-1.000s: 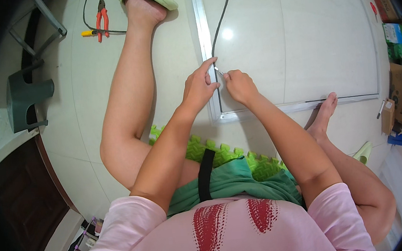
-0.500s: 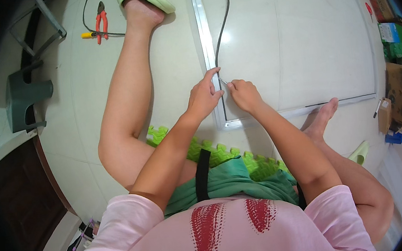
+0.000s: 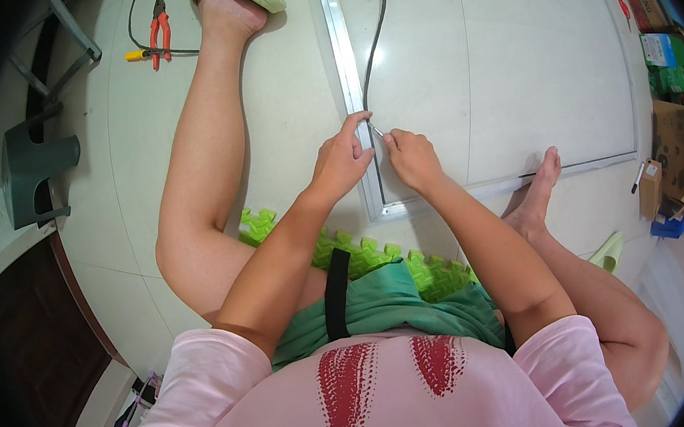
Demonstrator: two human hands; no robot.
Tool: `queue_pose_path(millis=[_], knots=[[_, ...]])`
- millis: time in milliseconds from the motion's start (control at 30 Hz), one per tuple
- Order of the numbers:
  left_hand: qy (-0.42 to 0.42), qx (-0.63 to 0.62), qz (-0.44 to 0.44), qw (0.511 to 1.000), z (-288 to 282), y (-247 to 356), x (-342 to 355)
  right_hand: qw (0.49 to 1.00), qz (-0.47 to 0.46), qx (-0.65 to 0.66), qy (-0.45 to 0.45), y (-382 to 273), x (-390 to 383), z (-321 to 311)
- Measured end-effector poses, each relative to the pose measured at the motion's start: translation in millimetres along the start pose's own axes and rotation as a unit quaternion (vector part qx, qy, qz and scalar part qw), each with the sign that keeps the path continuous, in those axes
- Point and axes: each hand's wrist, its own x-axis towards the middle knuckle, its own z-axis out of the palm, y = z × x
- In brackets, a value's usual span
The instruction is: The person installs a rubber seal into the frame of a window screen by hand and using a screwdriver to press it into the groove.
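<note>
A light metal frame (image 3: 334,35) lies flat on the floor ahead of me. A black rubber-like strip (image 3: 379,27) lies along the inner edge of its left bar, and its loose end curves away at the top. My left hand (image 3: 339,163) rests across this bar, thumb and forefinger spread apart, with the forefinger's tip at the strip. Just right of the bar, my right hand (image 3: 413,157) is closed round a thin metal tool (image 3: 376,129), whose tip meets the strip beside my left forefinger. Its handle is hidden in my fingers.
Red-handled pliers (image 3: 160,34) and a yellow-handled tool (image 3: 135,56) lie at the upper left by a dark cord. A dark green stool (image 3: 41,171) stands farther left. Cardboard boxes (image 3: 671,140) line the right side. Beneath me is a green foam mat (image 3: 437,274).
The view has shifted slightly. The thin tool's tip has moved a little farther up along the strip. My right foot has drawn slightly inward over the frame's near bar.
</note>
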Motion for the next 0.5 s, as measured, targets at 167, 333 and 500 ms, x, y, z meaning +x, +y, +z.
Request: queue_pose_path(millis=[167,333,500], knots=[[0.041,0.061,0.039,0.997,-4,6,6,0.999,0.012,-0.03,-0.002,-9,-3,-1],[0.038,0.066,0.033,0.997,-5,6,10,0.996,0.032,-0.08,-0.028,-22,-1,-10],[0.055,0.133,0.078,0.987,-5,4,13,0.992,0.029,-0.113,-0.05,-22,2,-13]])
